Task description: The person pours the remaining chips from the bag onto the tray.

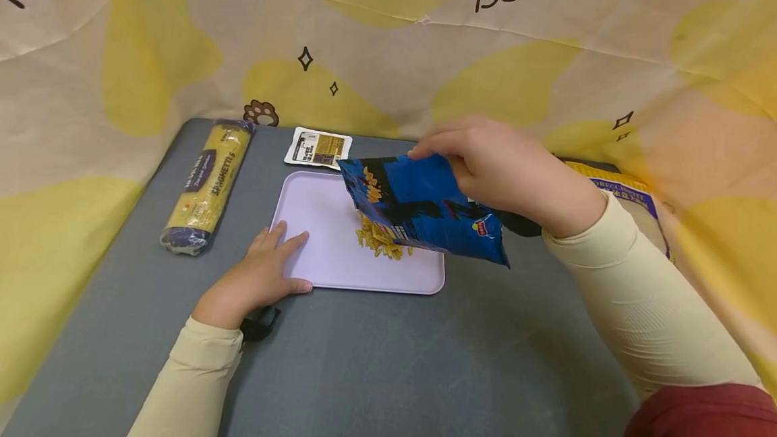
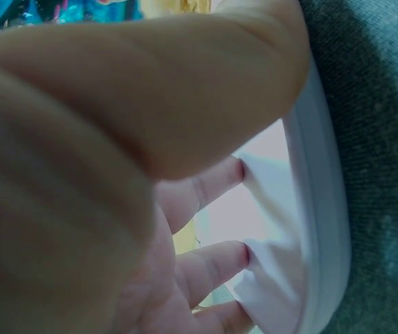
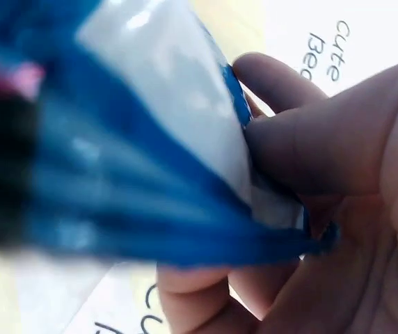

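Tilted over the pale lilac tray (image 1: 324, 221) is a blue snack bag (image 1: 419, 191), gripped at its upper edge by my right hand (image 1: 494, 167). The right wrist view shows fingers and thumb curled on the crinkled bag (image 3: 136, 209), its white inside partly showing. Yellow-brown snack pieces (image 1: 379, 241) lie in a small pile on the tray, partly hidden under the bag's lower side. My left hand (image 1: 257, 275) rests on the tray's near left corner, fingers spread and thumb along the front rim. In the left wrist view its fingertips (image 2: 230, 254) touch the tray surface.
To the left lies a long spaghetti pack (image 1: 209, 187). A small white-edged packet (image 1: 318, 147) sits behind the tray. At the right, a yellow and purple orecchiette bag (image 1: 646, 211) is partly hidden by my right arm. A printed cloth (image 1: 388, 39) hangs behind the grey table (image 1: 388, 369).
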Action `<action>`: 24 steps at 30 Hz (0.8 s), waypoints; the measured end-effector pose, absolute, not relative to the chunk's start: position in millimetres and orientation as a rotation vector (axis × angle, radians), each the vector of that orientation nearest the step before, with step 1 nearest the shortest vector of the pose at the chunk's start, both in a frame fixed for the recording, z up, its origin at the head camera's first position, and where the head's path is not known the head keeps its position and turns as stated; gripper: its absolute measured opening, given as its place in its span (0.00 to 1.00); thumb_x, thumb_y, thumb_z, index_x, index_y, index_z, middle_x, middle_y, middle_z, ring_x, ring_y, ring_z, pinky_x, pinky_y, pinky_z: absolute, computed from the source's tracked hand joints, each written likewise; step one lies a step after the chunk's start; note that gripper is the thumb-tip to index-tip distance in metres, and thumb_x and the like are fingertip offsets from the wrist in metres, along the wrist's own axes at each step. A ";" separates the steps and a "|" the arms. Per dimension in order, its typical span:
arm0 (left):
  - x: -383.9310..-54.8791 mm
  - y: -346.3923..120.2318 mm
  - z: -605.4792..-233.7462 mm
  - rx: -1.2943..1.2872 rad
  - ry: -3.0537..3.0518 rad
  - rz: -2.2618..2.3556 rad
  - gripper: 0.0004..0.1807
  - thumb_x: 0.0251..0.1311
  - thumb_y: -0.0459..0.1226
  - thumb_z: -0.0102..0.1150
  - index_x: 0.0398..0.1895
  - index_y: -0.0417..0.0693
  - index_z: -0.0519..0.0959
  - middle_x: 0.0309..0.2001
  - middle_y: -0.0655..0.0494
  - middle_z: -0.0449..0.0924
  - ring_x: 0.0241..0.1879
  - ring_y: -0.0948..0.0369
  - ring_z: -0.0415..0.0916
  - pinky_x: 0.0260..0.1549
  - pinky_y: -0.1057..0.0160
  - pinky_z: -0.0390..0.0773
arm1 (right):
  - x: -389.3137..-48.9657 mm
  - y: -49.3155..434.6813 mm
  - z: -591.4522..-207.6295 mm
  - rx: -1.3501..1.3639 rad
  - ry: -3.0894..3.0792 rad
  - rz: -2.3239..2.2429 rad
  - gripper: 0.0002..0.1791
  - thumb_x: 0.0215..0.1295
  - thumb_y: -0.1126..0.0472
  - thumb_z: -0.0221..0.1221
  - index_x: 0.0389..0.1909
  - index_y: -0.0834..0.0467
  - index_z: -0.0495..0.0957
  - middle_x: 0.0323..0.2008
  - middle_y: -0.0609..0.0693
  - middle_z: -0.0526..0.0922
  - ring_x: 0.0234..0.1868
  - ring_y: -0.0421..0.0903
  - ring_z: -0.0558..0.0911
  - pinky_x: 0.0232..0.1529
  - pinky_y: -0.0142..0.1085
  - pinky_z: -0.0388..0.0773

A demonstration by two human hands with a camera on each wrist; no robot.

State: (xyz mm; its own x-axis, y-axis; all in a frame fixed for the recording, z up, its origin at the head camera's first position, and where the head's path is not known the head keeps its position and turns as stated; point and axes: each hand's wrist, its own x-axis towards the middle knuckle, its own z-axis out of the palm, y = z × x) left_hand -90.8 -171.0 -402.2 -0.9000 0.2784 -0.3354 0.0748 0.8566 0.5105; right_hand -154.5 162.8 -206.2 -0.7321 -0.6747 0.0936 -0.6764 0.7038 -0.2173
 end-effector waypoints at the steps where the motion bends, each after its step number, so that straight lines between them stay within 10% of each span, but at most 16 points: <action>1: -90.6 -170.7 -401.5 0.262 2.628 0.701 0.51 0.59 0.48 0.78 0.81 0.39 0.63 0.81 0.24 0.41 0.78 0.24 0.36 0.69 0.22 0.51 | -154.9 162.5 -206.3 1.147 -2.892 0.367 0.27 0.73 0.76 0.48 0.61 0.54 0.87 0.61 0.52 0.86 0.63 0.54 0.81 0.66 0.53 0.76; 24: -93.7 -167.4 -396.9 0.253 2.612 0.704 0.51 0.60 0.47 0.78 0.81 0.38 0.63 0.81 0.25 0.41 0.78 0.24 0.36 0.69 0.22 0.50 | -160.3 167.4 -207.0 1.156 -2.887 0.398 0.26 0.73 0.76 0.49 0.61 0.55 0.87 0.59 0.52 0.86 0.61 0.54 0.82 0.65 0.53 0.76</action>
State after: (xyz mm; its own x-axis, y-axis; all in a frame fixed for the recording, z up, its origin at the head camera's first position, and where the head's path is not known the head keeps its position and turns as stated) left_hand -93.7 -167.4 -396.9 -0.8944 0.2782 -0.3502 0.0646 0.8551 0.5145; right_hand -160.3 167.4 -207.0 -0.7281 -0.6782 0.0998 -0.6799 0.6959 -0.2312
